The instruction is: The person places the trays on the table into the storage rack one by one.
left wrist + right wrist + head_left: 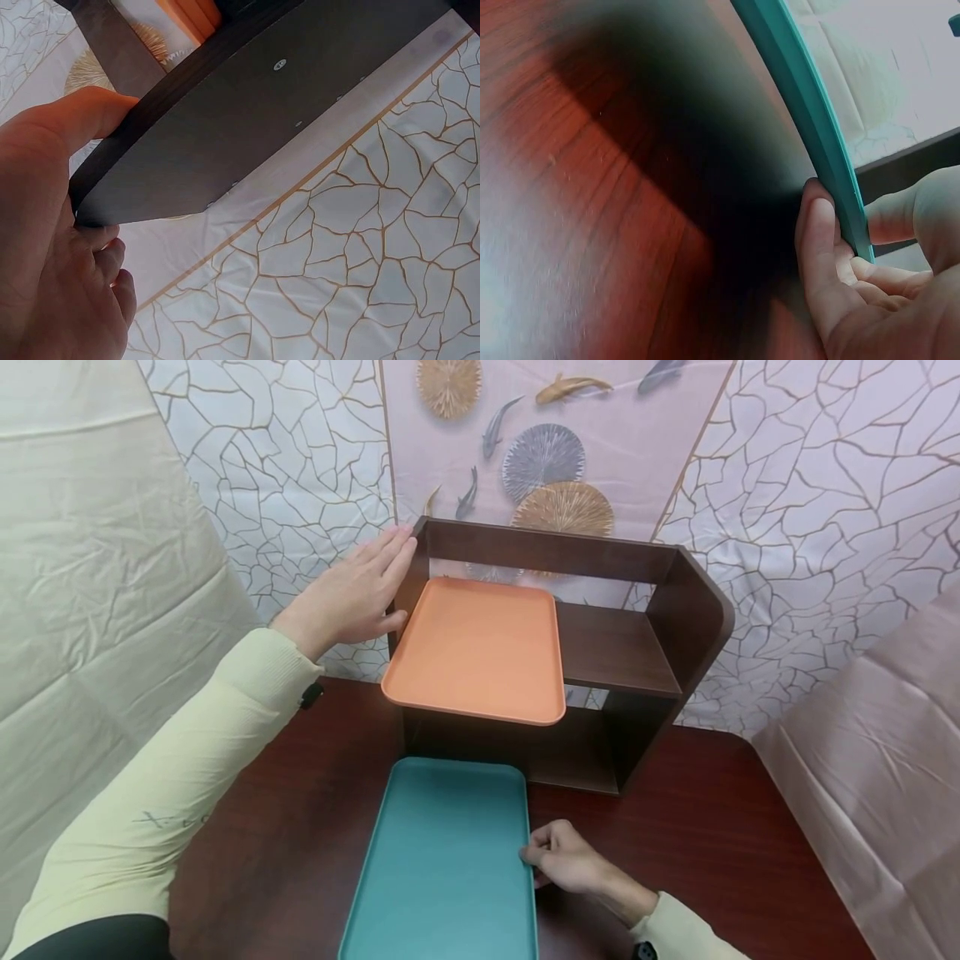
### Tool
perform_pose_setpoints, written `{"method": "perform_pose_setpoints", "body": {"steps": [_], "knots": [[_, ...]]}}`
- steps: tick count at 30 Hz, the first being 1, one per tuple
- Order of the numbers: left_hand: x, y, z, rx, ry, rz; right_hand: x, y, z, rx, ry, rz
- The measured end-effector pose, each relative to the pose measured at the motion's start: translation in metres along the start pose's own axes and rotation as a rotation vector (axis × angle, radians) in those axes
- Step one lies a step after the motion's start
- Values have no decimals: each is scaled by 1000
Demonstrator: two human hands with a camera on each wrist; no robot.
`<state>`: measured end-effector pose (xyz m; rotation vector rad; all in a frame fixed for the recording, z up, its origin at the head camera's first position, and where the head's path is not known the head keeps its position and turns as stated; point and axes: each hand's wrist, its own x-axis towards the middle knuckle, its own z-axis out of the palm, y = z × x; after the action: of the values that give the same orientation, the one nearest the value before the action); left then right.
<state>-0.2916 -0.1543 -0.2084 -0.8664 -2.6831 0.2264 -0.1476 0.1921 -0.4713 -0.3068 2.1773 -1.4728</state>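
Note:
A dark brown wooden shelf (622,643) stands on the table. My left hand (356,585) holds the upper front corner of its left side panel (225,112), the thumb (90,120) along the panel's edge and the fingers past the corner. An orange tray (480,652) lies on the upper level, its near end jutting out over the front. Below it, a teal tray (450,860) extends toward me from the shelf's foot. My right hand (566,858) pinches its right rim, thumb on top and fingers underneath. The right wrist view shows this rim (817,135) raised over the table.
The dark red table (750,827) reaches out on both sides of the shelf. A patterned cloth (300,460) hangs close behind it. Pale cloth (90,568) hangs at the left and pinkish cloth (885,760) at the right.

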Motion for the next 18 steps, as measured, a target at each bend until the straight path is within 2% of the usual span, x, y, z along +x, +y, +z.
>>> {"method": "perform_pose_setpoints", "body": {"steps": [6,18], "knots": [[0,-1,1,18,15,8,-3,-2,-16,-7,33,28],[1,-1,1,17,1,-6,5,-15,-39,-42,102,-4]]}}
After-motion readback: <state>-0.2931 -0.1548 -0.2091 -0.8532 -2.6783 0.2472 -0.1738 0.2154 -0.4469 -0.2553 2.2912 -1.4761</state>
